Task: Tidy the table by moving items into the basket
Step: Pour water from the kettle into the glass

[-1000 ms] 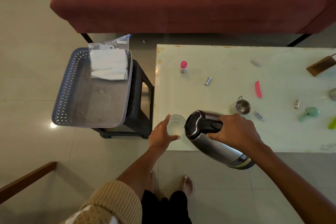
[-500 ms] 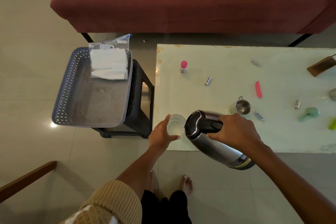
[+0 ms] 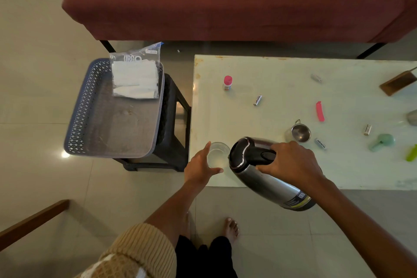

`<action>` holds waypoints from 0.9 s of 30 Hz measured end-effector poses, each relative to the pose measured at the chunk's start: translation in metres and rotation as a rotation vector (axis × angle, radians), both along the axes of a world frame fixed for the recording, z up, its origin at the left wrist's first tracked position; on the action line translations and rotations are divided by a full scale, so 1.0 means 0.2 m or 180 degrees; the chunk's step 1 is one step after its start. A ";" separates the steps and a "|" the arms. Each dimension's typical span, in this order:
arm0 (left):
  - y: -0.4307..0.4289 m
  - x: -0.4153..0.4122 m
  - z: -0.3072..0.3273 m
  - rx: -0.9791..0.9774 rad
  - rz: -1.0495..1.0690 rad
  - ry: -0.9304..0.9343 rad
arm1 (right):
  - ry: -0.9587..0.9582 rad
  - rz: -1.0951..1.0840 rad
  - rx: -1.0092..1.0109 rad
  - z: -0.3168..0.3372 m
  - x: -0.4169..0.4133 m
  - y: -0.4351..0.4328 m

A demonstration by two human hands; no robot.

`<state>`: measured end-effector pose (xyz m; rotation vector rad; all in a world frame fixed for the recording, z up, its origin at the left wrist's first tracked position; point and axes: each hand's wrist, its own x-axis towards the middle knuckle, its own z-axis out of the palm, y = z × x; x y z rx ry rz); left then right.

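Almost nothing has changed in the last second. The right hand (image 3: 291,164) grips the tilted steel electric kettle (image 3: 266,183) just as before. The left hand (image 3: 199,166) stays curved round the clear drinking glass (image 3: 217,153) at the same near corner of the pale bench (image 3: 270,74).

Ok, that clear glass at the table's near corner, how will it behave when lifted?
Probably rigid but fragile: the glass looks clear. Smooth walls may slip when gripped. Standing by the table edge, a push could send it off.
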<state>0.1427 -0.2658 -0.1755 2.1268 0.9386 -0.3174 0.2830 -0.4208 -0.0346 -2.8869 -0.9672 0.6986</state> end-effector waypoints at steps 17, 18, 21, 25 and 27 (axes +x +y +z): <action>0.00 0.00 -0.01 -0.0051 0.0018 -0.0058 | 0.0100 -0.0018 -0.0005 0.01 0.01 0.00; 0.00 0.00 -0.01 -0.0057 0.0011 -0.0061 | 0.0125 -0.0025 -0.0002 0.01 0.01 0.00; 0.00 0.00 0.00 -0.0062 -0.0004 -0.0057 | 0.0186 -0.0061 0.0006 0.01 0.00 -0.01; 0.00 0.00 0.00 -0.0040 -0.0018 -0.0009 | 0.0107 -0.0072 -0.0044 0.00 0.00 -0.03; 0.00 0.00 0.01 -0.0021 -0.0021 0.0013 | 0.0047 -0.0062 -0.0069 -0.01 0.00 -0.04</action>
